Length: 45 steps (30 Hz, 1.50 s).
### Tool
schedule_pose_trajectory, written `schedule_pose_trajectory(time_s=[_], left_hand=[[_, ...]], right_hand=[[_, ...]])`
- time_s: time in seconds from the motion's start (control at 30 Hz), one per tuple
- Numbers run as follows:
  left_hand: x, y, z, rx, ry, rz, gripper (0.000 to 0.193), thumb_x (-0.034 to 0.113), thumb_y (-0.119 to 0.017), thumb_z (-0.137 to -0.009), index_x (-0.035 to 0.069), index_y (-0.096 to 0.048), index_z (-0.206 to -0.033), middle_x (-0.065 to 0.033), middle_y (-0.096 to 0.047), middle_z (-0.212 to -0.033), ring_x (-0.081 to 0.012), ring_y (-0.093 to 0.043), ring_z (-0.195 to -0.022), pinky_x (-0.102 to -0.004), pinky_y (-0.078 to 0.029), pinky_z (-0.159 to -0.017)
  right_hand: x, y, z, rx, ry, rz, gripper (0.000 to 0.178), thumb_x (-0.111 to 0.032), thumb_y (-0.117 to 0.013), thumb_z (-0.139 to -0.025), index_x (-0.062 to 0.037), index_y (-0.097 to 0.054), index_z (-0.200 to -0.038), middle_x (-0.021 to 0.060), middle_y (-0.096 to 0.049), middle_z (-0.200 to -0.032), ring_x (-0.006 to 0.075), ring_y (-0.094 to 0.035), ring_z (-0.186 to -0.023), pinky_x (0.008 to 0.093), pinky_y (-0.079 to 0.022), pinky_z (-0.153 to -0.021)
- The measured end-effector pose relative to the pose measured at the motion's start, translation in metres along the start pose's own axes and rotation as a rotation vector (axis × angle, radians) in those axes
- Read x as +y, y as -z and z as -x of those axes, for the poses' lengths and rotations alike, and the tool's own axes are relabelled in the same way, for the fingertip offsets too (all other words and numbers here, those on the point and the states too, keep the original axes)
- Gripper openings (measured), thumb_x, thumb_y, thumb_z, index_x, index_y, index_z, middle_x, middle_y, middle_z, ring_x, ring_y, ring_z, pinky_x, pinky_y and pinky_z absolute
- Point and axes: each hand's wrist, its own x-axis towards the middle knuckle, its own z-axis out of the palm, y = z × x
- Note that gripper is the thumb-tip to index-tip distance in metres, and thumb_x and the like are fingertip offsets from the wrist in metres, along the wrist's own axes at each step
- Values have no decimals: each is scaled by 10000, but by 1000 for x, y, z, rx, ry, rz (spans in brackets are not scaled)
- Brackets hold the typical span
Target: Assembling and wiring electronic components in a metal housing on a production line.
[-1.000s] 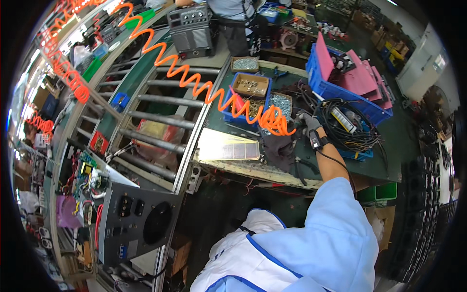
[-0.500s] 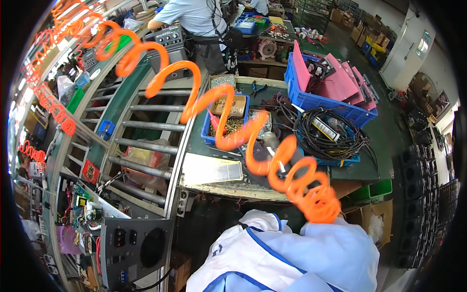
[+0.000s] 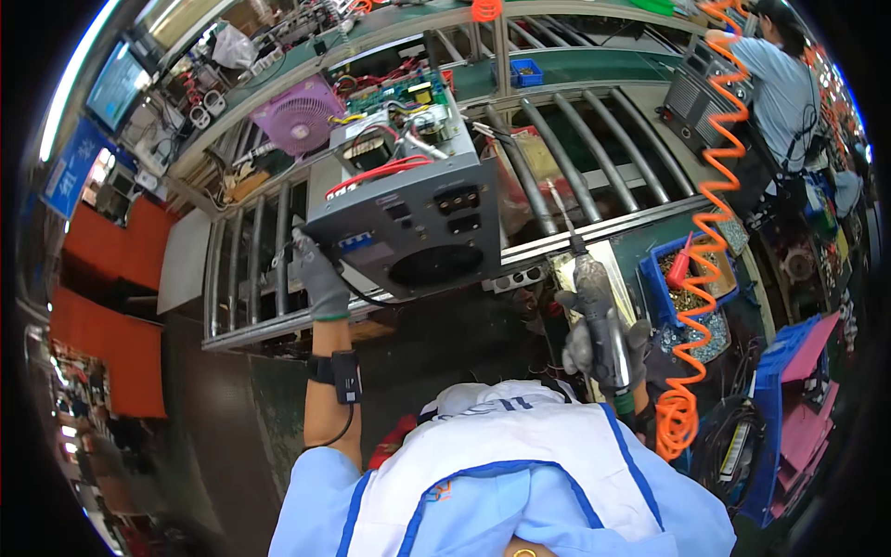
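Observation:
A dark grey metal amplifier chassis with open top sits tilted on the roller conveyor, showing sockets and a round black opening. Circuit boards and red wires are exposed behind its panel. My left hand, in a grey glove, grips the chassis at its lower left edge; part of its fingers is hidden. My right hand, also gloved, is closed around a power screwdriver. The driver's long bit points away from me, over the conveyor's near rail, apart from the chassis.
Metal rollers run left to right. A purple fan stands behind the chassis. At right are a blue screw bin, a coiled orange hose and a blue crate with pink sheets. Another person works at far right.
My view has swung left from the workbench to the chassis. Both hands, unseen before, now show, the left at the chassis and the right with the screwdriver.

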Motion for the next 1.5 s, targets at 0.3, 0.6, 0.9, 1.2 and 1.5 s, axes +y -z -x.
schedule_pose_trajectory(time_s=[0.3, 0.6, 0.9, 1.2, 1.5], left_hand=[[-3, -1, 16, -77, 152, 186, 283, 366, -456, -910, 95, -521, -855, 4, -454, -561, -93, -413, -402, -217, -300, -337], [-4, -31, 7, -276, 300, 267, 227, 289, -409, -911, 113, -514, -813, 6, -491, -554, -92, -443, -394, -210, -286, -316], [-9, -24, 84, -161, -161, 148, 229, 227, -442, -904, 68, -555, -1024, -8, -529, -756, -80, -470, -569, -216, -383, -468], [13, -55, 181, -1755, 173, 328, 311, 314, -470, -904, 13, -530, -956, 52, -396, -709, -31, -351, -583, -184, -317, -508], [-2, -63, 188, -1574, 1115, 268, 294, 323, -441, -912, 58, -536, -826, -22, -432, -530, -98, -377, -391, -224, -247, -341]], right_hand=[[6, -55, -6, 299, -204, 380, 916, -190, -664, -572, -74, -229, -1369, 141, -526, -866, 177, -537, -544, 247, -462, -491], [11, -42, 10, 346, -151, 144, 673, -295, -596, -676, -39, -351, -1248, 162, -521, -828, 203, -571, -619, 256, -482, -504], [14, -53, -1, 279, 55, 145, 855, -408, -634, -621, 73, -343, -1266, 219, -576, -861, 291, -568, -781, 330, -438, -765], [10, -53, -41, 230, 124, 155, 696, -316, -584, -634, 86, -391, -1169, 262, -541, -998, 298, -616, -859, 369, -543, -720], [9, -61, -29, 370, 129, 431, 694, -328, -586, -637, 61, -393, -1178, 231, -555, -942, 291, -594, -833, 373, -520, -714]])
